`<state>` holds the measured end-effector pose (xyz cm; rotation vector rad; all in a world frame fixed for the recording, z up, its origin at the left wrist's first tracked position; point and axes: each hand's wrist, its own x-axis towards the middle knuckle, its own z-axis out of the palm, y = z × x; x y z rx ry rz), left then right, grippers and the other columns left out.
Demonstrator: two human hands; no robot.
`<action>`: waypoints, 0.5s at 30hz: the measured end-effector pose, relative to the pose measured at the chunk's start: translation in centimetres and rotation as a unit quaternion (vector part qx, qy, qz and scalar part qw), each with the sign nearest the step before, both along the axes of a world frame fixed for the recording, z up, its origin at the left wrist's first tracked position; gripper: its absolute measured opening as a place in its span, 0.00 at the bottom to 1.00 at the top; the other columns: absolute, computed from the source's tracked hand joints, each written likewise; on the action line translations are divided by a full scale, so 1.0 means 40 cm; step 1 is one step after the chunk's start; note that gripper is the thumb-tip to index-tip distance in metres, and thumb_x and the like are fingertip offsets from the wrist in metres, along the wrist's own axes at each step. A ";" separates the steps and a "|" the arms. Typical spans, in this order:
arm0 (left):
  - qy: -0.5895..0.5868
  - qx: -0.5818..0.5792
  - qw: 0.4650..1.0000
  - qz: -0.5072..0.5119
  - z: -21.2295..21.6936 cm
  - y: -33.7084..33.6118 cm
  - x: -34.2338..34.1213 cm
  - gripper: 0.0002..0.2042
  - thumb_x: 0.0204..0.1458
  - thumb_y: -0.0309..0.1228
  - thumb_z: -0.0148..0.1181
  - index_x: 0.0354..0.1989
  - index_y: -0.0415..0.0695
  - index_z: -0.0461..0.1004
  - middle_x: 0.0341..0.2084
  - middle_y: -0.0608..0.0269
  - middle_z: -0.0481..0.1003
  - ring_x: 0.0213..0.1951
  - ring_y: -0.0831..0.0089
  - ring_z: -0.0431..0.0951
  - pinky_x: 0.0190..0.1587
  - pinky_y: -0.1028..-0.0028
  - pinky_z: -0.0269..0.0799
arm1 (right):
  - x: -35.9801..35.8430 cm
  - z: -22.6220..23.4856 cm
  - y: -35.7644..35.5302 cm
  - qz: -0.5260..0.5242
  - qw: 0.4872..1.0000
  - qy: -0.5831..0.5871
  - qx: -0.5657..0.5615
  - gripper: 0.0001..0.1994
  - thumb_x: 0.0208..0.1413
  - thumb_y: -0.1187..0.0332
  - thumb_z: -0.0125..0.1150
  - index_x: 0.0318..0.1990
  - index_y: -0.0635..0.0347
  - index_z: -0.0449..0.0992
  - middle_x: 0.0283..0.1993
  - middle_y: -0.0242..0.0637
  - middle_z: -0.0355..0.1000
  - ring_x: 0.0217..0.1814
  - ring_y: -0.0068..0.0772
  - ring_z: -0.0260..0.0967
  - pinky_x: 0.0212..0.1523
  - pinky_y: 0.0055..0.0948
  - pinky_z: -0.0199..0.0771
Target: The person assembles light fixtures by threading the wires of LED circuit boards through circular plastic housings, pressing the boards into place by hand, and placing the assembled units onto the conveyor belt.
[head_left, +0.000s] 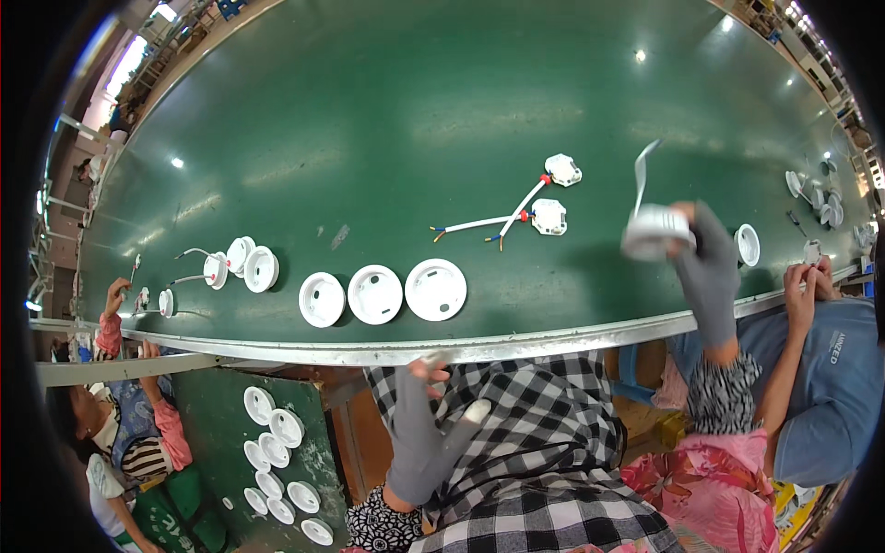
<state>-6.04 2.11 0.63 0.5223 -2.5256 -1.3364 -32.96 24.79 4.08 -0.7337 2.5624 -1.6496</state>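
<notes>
Above the worktop point(387, 138), the right hand point(708, 263) grasps a housing point(651, 231) whose cord point(640, 175), swung, could snag; the left hand point(417, 447) looks unclenched.

A long, glossy green work table point(415, 120) with a curved look spans the space, its near side edged by a silver metal rail point(553, 348). Small white glints of light point(640, 56) shine on its top. At lower left lies a second green tabletop point(207, 392), scuffed pale along its right edge. A bright white window-like pane point(126, 66) glows at upper left, near a blue stool-like piece point(229, 7). Pale metal bars point(78, 194) line the left side.
</notes>
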 end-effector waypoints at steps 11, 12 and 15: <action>0.129 -0.226 0.948 -0.183 0.154 -0.072 -0.387 0.12 0.54 0.36 0.59 0.42 0.42 0.73 0.34 0.57 0.71 0.37 0.61 0.75 0.36 0.63 0.72 | -0.239 -0.227 0.040 -0.064 0.858 0.368 0.351 0.19 0.46 0.74 0.60 0.49 0.55 0.74 0.41 0.39 0.69 0.48 0.41 0.67 0.52 0.38 0.63; 0.137 -0.244 0.946 -0.163 0.154 -0.092 -0.433 0.13 0.52 0.37 0.61 0.40 0.42 0.74 0.33 0.58 0.72 0.36 0.61 0.75 0.34 0.63 0.73 | -0.217 -0.215 0.021 -0.051 0.884 0.339 0.316 0.20 0.47 0.74 0.60 0.51 0.56 0.73 0.43 0.41 0.69 0.50 0.44 0.67 0.54 0.39 0.63; -0.162 -0.236 0.956 -0.055 -0.005 -0.116 -0.643 0.21 0.35 0.47 0.73 0.36 0.48 0.79 0.30 0.61 0.78 0.35 0.63 0.80 0.34 0.61 0.76 | -0.129 -0.134 0.018 -0.013 0.923 0.295 0.245 0.23 0.49 0.76 0.61 0.56 0.59 0.71 0.53 0.45 0.71 0.55 0.47 0.68 0.56 0.39 0.66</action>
